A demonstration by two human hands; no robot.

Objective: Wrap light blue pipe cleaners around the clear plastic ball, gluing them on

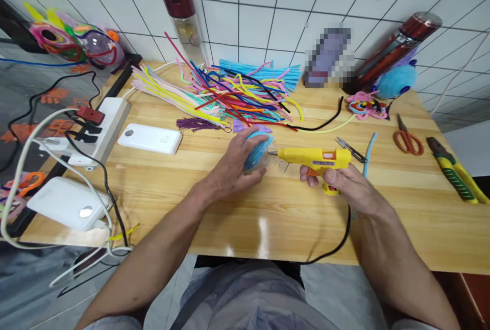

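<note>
My left hand (239,164) is closed around a clear, rounded plastic piece partly covered in blue pipe cleaner (259,150); the fingers hide some of it. In my right hand (344,182) is a yellow hot glue gun (312,156), gripped by its handle with fingers at the orange trigger. The gun's metal nozzle points left and comes right up to the clear piece, though I cannot tell whether they touch. A black cord (344,238) runs down from the gun's handle. Just behind my left hand lies a small purple fringed bundle (250,127).
A heap of coloured pipe cleaners (237,90) spreads along the back. Thread snips (351,150), orange-handled scissors (408,138) and pliers (455,169) lie at right. On the left are a white power bank (150,138) and a power strip (103,131) with cables.
</note>
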